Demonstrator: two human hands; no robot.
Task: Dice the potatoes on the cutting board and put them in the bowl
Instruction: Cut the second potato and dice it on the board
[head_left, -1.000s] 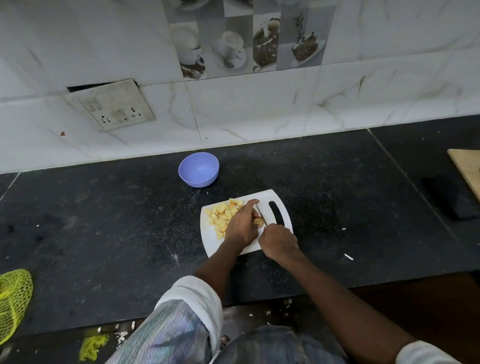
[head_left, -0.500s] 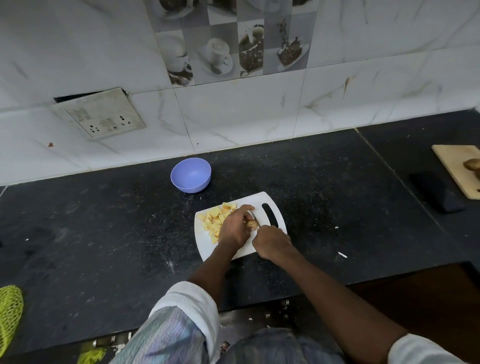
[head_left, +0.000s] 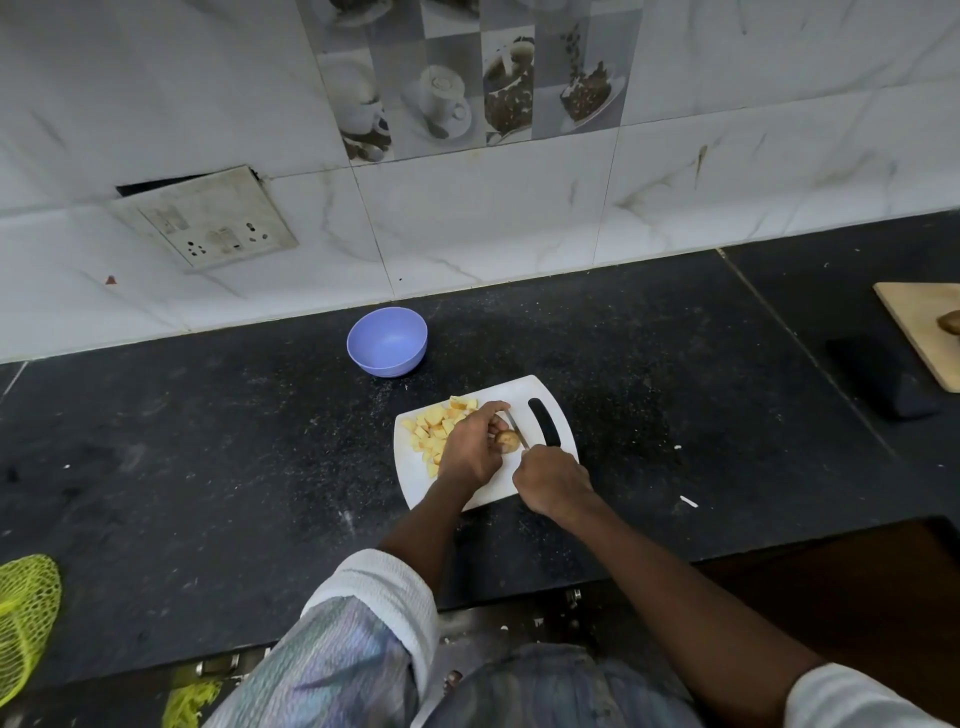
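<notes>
A white cutting board lies on the black counter. On its left half sits a pile of yellow potato dice. My left hand holds a small brown-skinned potato piece down on the board. My right hand grips a knife whose blade lies against the right side of that piece. An empty lilac bowl stands just behind the board, to its left.
A wooden board with a whole potato sits at the right edge, a dark object beside it. A yellow-green mesh bag lies at the front left. A tiled wall with a socket plate backs the counter.
Both hands stay on the board at the same potato piece with the knife beside it. The view has shifted, bringing the wooden board at the right further in.
</notes>
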